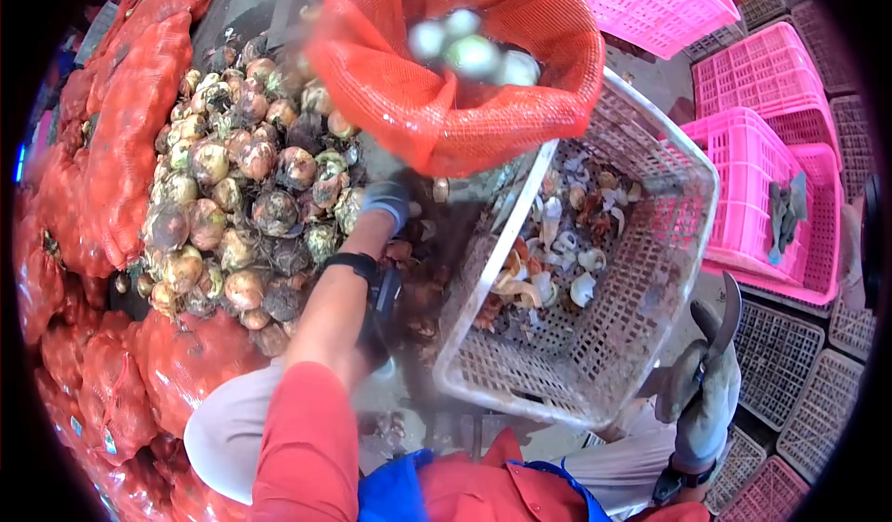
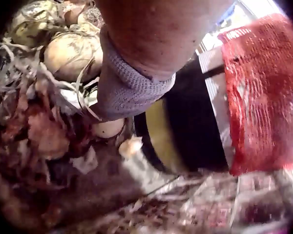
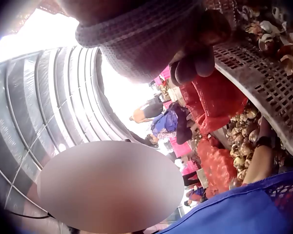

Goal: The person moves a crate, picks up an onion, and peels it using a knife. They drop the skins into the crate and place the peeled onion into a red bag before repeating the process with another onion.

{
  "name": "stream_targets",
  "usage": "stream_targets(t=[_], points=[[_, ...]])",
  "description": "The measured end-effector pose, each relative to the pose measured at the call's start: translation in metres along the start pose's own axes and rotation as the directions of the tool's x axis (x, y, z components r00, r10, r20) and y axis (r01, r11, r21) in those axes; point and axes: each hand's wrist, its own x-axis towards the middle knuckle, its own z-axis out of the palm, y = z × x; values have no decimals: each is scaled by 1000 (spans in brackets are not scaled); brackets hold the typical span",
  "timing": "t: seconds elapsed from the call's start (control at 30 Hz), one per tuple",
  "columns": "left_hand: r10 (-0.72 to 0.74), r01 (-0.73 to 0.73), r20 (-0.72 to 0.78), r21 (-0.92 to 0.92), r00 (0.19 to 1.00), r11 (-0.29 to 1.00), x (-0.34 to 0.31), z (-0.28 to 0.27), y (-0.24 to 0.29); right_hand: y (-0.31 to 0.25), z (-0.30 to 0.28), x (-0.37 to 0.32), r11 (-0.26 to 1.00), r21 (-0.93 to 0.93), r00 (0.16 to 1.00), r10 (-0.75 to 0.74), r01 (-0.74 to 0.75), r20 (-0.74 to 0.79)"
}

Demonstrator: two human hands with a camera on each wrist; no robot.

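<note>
My left hand [image 1: 388,204], in a grey glove, reaches down at the right edge of a pile of unpeeled onions [image 1: 251,178]. In the left wrist view the gloved left hand [image 2: 132,90] is beside a pale onion [image 2: 110,128]; its fingers are hidden, and I cannot tell whether they grip anything. Over the right side of a crate, my gloved right hand [image 1: 701,397] holds a knife [image 1: 728,313], its curved blade pointing up. Pale peeled onions [image 1: 472,56], blurred, show inside the red mesh bag [image 1: 437,118] in front.
A dirty white crate [image 1: 520,373] with onion skins and scraps stands between my hands. The mesh bag lines a black and yellow drum [image 2: 185,122]. Filled red mesh sacks [image 1: 125,160] line the left. Pink crates [image 1: 743,169] stand at right; people [image 3: 168,122] are behind.
</note>
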Motion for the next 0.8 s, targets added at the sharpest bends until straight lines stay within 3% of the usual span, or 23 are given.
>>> stream_targets(t=[0.07, 0.1, 0.13, 0.2, 0.27, 0.33, 0.37, 0.4, 0.47, 0.5, 0.53, 0.6, 0.67, 0.7, 0.73, 0.8], points=[[60, -86, 254, 94, 965, 992, -26, 12, 12, 0, -7, -11, 995, -94, 999, -27, 28, 19], [126, -93, 269, -134, 955, 987, -55, -15, 34, 4, -10, -16, 986, -124, 994, -105, 110, 41], [126, -94, 262, -131, 957, 987, -61, -13, 33, 6, -12, -21, 986, -120, 993, -112, 117, 42], [-112, 117, 78, -66, 991, 991, -74, -11, 32, 6, -14, -31, 980, -98, 984, -171, 175, 44], [-115, 116, 24, -44, 993, 992, -88, -28, 31, 1, -18, -39, 975, -82, 978, -201, 205, 53], [-201, 189, 130, 103, 971, 977, -112, -66, 41, 3, -22, -43, 953, -49, 949, -291, 298, 121], [-197, 193, 196, 39, 961, 981, -112, -72, 20, -1, -20, -47, 971, 55, 965, -237, 233, 109], [-151, 160, 237, -18, 960, 987, -123, -90, 12, -1, -23, -46, 960, 79, 955, -275, 267, 114], [-162, 175, 162, -65, 973, 982, -140, -112, 14, -8, -20, -51, 965, 148, 955, -240, 216, 172], [-86, 116, 131, -246, 988, 962, -153, -124, 26, -6, -19, -50, 955, 64, 941, -297, 290, 163], [-10, 47, 91, -416, 996, 908, -168, -138, 40, -4, -14, -49, 949, 156, 938, -301, 276, 173], [131, -42, 51, -781, 990, 623, -194, -160, 78, -8, -1, -49, 937, 129, 920, -345, 325, 189], [164, -103, 20, -698, 986, 709, -223, -187, 133, -12, 3, -50, 942, 147, 900, -332, 301, 284], [272, -155, 0, -821, 962, 549, -237, -191, 156, -11, 8, -49, 910, 203, 868, -408, 362, 281], [388, -221, -18, -847, 921, 484, -244, -192, 177, -10, 14, -51, 875, 253, 835, -475, 413, 277], [481, -353, -52, -748, 875, 561, -278, -205, 238, -19, 21, -57, 799, 314, 771, -590, 513, 241]])
